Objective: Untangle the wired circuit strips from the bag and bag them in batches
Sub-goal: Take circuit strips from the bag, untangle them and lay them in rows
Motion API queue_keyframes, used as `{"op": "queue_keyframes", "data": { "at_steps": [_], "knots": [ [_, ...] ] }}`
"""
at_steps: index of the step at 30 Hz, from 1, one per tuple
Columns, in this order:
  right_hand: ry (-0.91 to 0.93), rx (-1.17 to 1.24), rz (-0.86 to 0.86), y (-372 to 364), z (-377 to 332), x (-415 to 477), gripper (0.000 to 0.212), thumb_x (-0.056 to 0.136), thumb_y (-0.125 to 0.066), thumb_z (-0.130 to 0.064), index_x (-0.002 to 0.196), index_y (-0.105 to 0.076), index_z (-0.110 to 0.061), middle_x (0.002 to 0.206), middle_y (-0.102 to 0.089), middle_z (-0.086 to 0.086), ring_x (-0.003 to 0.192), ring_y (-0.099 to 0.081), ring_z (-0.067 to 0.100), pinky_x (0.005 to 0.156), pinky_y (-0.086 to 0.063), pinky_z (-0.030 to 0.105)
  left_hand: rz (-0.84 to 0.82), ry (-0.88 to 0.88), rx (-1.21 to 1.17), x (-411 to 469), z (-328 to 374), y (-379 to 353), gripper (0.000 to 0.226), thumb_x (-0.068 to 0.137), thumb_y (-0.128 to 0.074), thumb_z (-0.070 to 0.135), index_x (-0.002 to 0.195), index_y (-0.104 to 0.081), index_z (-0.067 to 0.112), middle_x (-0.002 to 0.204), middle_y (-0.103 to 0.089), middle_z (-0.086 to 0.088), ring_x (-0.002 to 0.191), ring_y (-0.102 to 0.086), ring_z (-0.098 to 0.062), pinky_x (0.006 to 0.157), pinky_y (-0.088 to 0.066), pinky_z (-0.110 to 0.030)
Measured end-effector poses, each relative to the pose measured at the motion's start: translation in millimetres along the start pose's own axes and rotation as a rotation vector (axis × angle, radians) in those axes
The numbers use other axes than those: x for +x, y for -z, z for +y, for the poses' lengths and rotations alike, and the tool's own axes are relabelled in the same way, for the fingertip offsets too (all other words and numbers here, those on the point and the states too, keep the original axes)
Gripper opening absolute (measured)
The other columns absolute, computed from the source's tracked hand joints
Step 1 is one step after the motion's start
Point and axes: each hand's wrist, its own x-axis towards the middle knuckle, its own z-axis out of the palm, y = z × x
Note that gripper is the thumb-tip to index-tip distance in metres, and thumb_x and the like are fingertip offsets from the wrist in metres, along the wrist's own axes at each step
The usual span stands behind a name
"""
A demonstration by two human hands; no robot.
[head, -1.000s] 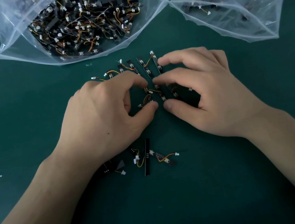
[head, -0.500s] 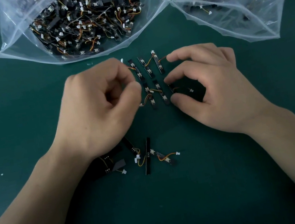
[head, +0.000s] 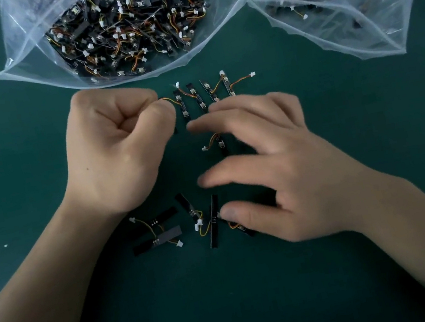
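On the dark green bench (head: 9, 174), the left hand (head: 116, 152) is clenched, its fingers pinching the orange wire (head: 171, 100) of the leftmost strip in the far row of black circuit strips (head: 200, 97). The right hand (head: 291, 164) has its fingers released and spread, just right of it.

Nothing legible shows anywhere. The wired strip (head: 180, 101), pinched by its wire in the left hand (head: 118, 149), bears only tiny pale specks, too small to read as characters. The row of strips (head: 210, 91) just beyond and to the right of that pinch looks the same. By the thumb of the spread right hand (head: 292, 169), the dark strips (head: 213, 220) show a few small dots, not letters. The clear bags (head: 27, 65) carry no readable print.
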Motion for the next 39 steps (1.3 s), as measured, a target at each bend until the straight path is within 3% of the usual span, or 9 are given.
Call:
{"op": "queue_keyframes", "data": {
  "at_steps": [3,9,14,16,22,26,31,36,39],
  "knots": [
    [0.042,-0.005,-0.017,-3,-3,2,0.009,0.094,-0.07,-0.031,0.096,-0.078,-0.031,0.154,-0.051,0.004,0.151,-0.034,0.027,0.115,-0.02,0.045,0.011,-0.014,0.004,0,2,-1,0.045,0.087,-0.052,0.007,0.05,-0.029,0.001,0.046,-0.024,-0.014,0.045,-0.018,-0.033,0.043,-0.017,-0.039],
    [0.061,0.13,0.051,1,0,0,0.006,0.086,-0.07,-0.018,0.082,-0.074,-0.022,0.144,-0.058,0.002,0.147,-0.04,0.024,0.113,-0.026,0.049,-0.028,-0.049,-0.039,0,3,-2,0.047,0.091,-0.054,0.008,0.051,-0.03,0.004,0.048,-0.023,-0.011,0.047,-0.018,-0.03,0.045,-0.016,-0.036],
    [-0.036,0.168,0.294,4,5,-3,0.003,0.084,-0.071,-0.015,0.081,-0.073,-0.017,0.124,-0.069,-0.002,0.129,-0.058,0.02,0.104,-0.033,0.056,-0.205,-0.142,-0.102,-2,4,1,0.041,0.093,-0.053,0.014,0.053,-0.053,0.006,0.049,-0.037,-0.003,0.045,-0.033,-0.016,0.049,-0.024,-0.022],
    [-0.104,0.101,0.421,3,7,-1,0.004,0.085,-0.073,-0.016,0.081,-0.073,-0.017,0.116,-0.071,-0.004,0.118,-0.063,0.018,0.101,-0.034,0.055,-0.264,-0.142,-0.093,-2,3,2,0.041,0.095,-0.055,0.018,0.059,-0.064,0.002,0.049,-0.046,-0.009,0.044,-0.039,-0.022,0.047,-0.027,-0.024],
    [-0.099,-0.014,0.582,1,11,-2,0.012,0.087,-0.075,-0.016,0.076,-0.074,-0.015,0.103,-0.071,-0.004,0.102,-0.066,0.019,0.095,-0.037,0.051,-0.306,-0.072,-0.052,-3,1,4,0.02,0.089,-0.068,0.025,0.075,-0.069,0.011,0.051,-0.044,0.0,0.046,-0.033,-0.015,0.049,-0.028,-0.019],
    [0.014,-0.046,0.573,0,12,-1,0.016,0.089,-0.077,-0.015,0.073,-0.077,-0.015,0.087,-0.07,-0.004,0.085,-0.065,0.021,0.085,-0.04,0.046,-0.247,-0.038,-0.078,-3,0,1,0.009,0.085,-0.064,0.007,0.082,-0.058,0.012,0.051,-0.039,-0.001,0.045,-0.029,-0.016,0.049,-0.026,-0.021],
    [0.175,-0.181,0.463,-5,8,1,0.023,0.089,-0.074,-0.01,0.066,-0.074,-0.014,0.067,-0.061,0.0,0.065,-0.054,0.028,0.068,-0.038,0.04,-0.075,0.014,-0.258,4,-2,0,0.02,0.079,-0.053,0.012,0.076,-0.034,0.017,0.059,-0.022,-0.011,0.051,-0.017,-0.028,0.046,-0.016,-0.035],
    [0.154,-0.256,0.356,-9,8,1,0.029,0.09,-0.067,-0.007,0.062,-0.064,-0.014,0.062,-0.05,0.0,0.062,-0.044,0.027,0.066,-0.038,0.042,-0.052,0.013,-0.166,3,-5,-3,0.028,0.076,-0.05,0.008,0.068,-0.031,0.026,0.059,-0.026,0.005,0.054,-0.017,-0.028,0.049,-0.017,-0.034],
    [0.112,-0.221,0.316,-9,10,1,0.027,0.092,-0.069,-0.011,0.066,-0.068,-0.017,0.063,-0.051,-0.003,0.063,-0.044,0.024,0.068,-0.037,0.04,-0.04,0.012,-0.133,4,-4,-3,0.031,0.076,-0.05,0.005,0.066,-0.031,0.027,0.059,-0.026,0.003,0.055,-0.018,-0.028,0.049,-0.018,-0.035]
  ]
}}
